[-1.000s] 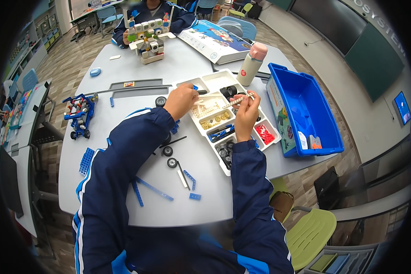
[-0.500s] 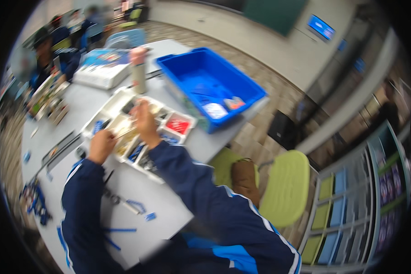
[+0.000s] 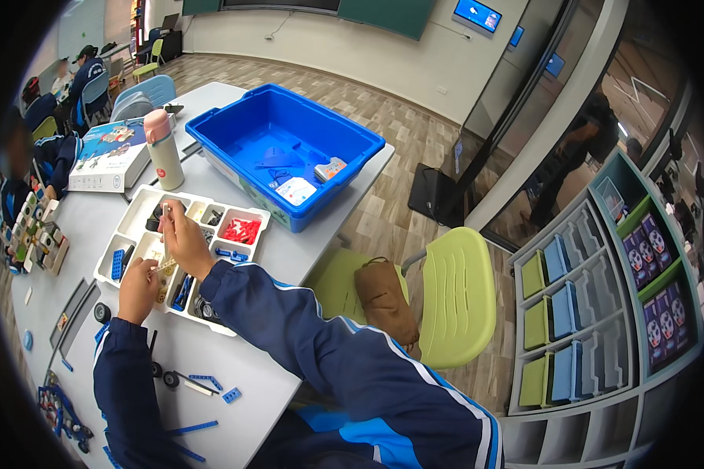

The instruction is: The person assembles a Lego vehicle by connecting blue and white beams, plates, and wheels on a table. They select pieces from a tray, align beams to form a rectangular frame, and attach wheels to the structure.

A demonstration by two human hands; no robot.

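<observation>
**Two hands over the parts tray**

The right hand pinches a thin pale stick above the white parts tray. The left hand rests curled on the tray; its grip is unclear. Behind it, on the grey worktop, stand a blue bin, a pink-capped bottle and a picture box.

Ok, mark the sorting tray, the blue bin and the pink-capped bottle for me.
Sorting tray (image 3: 252,232): head view, on its white right rim.
Blue bin (image 3: 344,184): head view, on its front outer wall.
Pink-capped bottle (image 3: 166,160): head view, on its white body below the cap.
</observation>
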